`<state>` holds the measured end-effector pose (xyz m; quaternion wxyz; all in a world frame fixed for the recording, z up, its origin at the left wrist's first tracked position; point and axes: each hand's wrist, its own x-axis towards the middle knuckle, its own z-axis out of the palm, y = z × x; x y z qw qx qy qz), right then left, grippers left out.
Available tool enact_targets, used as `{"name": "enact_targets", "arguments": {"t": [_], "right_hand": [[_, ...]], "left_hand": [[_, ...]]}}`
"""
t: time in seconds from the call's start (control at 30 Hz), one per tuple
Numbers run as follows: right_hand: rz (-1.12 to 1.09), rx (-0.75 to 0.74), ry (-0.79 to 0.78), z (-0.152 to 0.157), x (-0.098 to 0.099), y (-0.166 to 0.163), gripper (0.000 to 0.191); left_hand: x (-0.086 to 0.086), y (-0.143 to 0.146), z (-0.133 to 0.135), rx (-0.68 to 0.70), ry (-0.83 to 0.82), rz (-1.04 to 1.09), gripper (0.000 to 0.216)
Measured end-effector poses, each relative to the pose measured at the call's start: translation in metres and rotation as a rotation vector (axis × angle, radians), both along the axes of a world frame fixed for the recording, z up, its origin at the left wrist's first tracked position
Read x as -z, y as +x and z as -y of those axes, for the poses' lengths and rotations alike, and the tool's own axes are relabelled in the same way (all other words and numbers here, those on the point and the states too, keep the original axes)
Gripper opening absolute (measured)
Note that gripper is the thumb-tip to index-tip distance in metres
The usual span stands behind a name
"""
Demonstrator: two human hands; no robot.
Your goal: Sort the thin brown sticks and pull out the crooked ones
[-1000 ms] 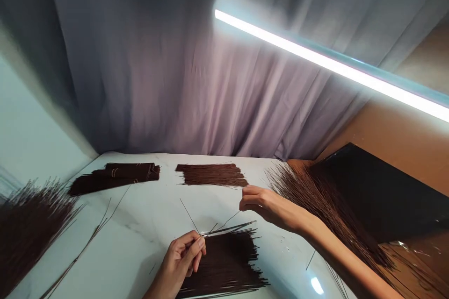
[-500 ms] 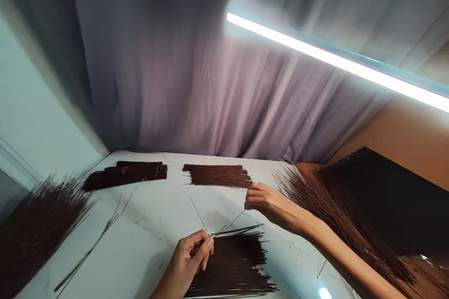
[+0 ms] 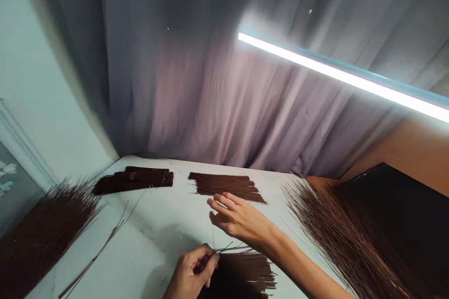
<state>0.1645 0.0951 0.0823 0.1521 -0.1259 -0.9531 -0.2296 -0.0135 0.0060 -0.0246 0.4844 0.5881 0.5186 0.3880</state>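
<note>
A mat of thin dark brown sticks (image 3: 250,271) lies before me on the table, its near part cut off by the frame. At its far left corner my left hand (image 3: 196,268) is closed in a pinch on crossing thin strands (image 3: 224,247). My right hand (image 3: 235,217) hovers palm down just beyond, with bent fingers. One thin dark strand (image 3: 213,238) runs up from the left fingertips to the right hand's fingertips, which seem closed on it. The right forearm hides part of the mat's right side.
Farther back on the white table (image 3: 182,212) lie another stick mat (image 3: 224,184) and tied dark rolls (image 3: 140,180). Loose stick piles flank me, left (image 3: 52,238) and right (image 3: 336,233). A few sticks (image 3: 101,250) lie at left. A tube light (image 3: 333,72) hangs before the curtain (image 3: 175,103).
My right hand has moved left, from right of the left hand to above it, bringing the strand nearly upright. My left hand keeps its pinch. The whole view has shifted slightly.
</note>
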Motion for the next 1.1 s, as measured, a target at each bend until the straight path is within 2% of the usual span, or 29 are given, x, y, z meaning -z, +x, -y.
{"name": "enact_targets", "arguments": {"t": [0.17, 0.27, 0.43, 0.6, 0.67, 0.73, 0.87, 0.93, 0.97, 1.03, 1.1], "right_hand": [[-0.058, 0.153, -0.119, -0.001, 0.020, 0.037, 0.006], [-0.087, 0.212, -0.196, 0.005, 0.029, 0.046, 0.006], [-0.060, 0.245, -0.260, 0.005, 0.032, 0.044, 0.011], [-0.062, 0.299, -0.345, 0.008, 0.020, 0.046, 0.008], [-0.199, 0.325, -0.414, 0.015, 0.014, 0.054, 0.022], [-0.462, 0.372, -0.484, 0.023, 0.013, 0.066, 0.034], [-1.154, 0.628, -0.652, 0.045, 0.034, 0.085, 0.030], [-1.354, 0.720, -0.866, 0.056, 0.051, 0.083, 0.038], [-1.399, 0.718, -1.007, 0.061, 0.059, 0.079, 0.044], [-1.435, 0.655, -1.263, 0.069, 0.071, 0.066, 0.050], [-1.469, 0.600, -1.423, 0.073, 0.077, 0.050, 0.049]], "left_hand": [[0.000, 0.000, -0.003, -0.136, 0.003, 0.111, 0.056], [-0.002, 0.001, -0.003, -0.153, 0.008, 0.120, 0.057], [0.000, -0.001, -0.004, -0.049, -0.038, 0.096, 0.060], [-0.001, -0.005, -0.005, 0.040, -0.143, 0.095, 0.065], [-0.002, -0.006, -0.005, 0.048, -0.140, 0.076, 0.069], [-0.003, -0.007, -0.004, 0.028, -0.110, 0.064, 0.069], [-0.005, -0.008, -0.003, -0.009, -0.084, 0.056, 0.063], [-0.007, -0.007, -0.002, -0.011, -0.081, 0.047, 0.061], [-0.008, -0.007, -0.001, -0.013, -0.079, 0.042, 0.060], [-0.009, -0.006, 0.000, -0.022, -0.078, 0.034, 0.058], [-0.010, -0.005, 0.001, -0.013, -0.093, 0.030, 0.059]]}}
